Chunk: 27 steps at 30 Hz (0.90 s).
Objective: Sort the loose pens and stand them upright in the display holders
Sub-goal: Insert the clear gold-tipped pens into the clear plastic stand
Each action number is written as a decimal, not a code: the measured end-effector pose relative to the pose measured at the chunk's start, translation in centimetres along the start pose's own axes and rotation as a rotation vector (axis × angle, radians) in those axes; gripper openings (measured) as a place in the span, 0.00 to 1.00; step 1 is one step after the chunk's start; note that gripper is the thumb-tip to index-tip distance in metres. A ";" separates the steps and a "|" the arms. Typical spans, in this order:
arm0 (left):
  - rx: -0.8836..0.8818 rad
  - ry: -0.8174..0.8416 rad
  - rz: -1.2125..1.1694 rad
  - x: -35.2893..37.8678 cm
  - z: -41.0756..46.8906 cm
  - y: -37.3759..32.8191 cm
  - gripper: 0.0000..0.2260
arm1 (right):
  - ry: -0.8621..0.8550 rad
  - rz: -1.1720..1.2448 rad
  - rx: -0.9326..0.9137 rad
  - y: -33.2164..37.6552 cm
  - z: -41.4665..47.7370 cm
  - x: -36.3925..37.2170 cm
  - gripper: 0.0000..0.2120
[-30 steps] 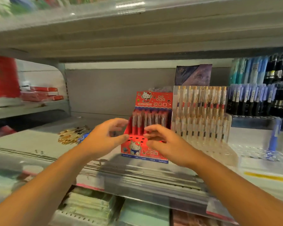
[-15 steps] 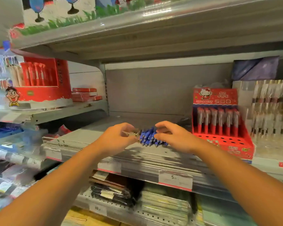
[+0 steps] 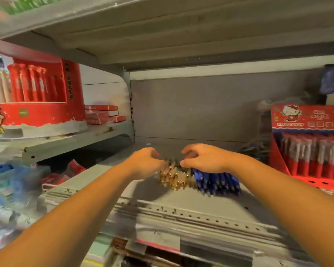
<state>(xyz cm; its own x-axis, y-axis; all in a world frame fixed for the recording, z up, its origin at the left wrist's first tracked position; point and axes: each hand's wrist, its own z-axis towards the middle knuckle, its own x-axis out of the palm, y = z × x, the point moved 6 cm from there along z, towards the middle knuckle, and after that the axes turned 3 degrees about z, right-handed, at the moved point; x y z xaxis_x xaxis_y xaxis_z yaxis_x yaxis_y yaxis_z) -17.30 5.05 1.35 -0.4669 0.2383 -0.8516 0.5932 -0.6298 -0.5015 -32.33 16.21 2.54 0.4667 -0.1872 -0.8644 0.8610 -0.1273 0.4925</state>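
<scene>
Newly uncovered pens (image 3: 216,182) lie beneath left hand (image 3: 145,160) and right hand (image 3: 204,158).

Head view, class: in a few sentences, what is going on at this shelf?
A person reaches both hands to a shop shelf where gold pens and blue pens lie loose in a heap. The left hand is at the gold ones, the right hand over the blue; blur hides whether the fingers grip any. To the right, a red holder has red pens standing upright and empty holes in front.
</scene>
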 end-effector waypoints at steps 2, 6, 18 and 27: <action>-0.057 0.055 0.000 0.5 2.4 0.3 0.16 | 0.050 -0.135 0.032 -0.6 1.7 0.1 0.27; -0.184 0.203 0.075 2.9 5.8 0.9 0.24 | 0.202 -0.317 0.115 -1.1 4.8 0.4 0.20; -0.272 0.635 -0.002 5.1 11.2 2.4 0.24 | 0.245 -0.316 0.201 0.9 8.3 2.6 0.14; -0.055 0.686 0.070 5.4 11.0 2.5 0.15 | 0.176 -0.334 0.379 2.2 9.7 4.5 0.23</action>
<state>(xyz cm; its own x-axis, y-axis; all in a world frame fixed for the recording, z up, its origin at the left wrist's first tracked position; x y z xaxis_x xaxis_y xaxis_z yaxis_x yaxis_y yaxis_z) -25.55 -3.40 -2.88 0.0835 0.6239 -0.7771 0.6478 -0.6265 -0.4334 -30.35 5.63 0.70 0.2344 0.0859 -0.9683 0.8505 -0.5005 0.1615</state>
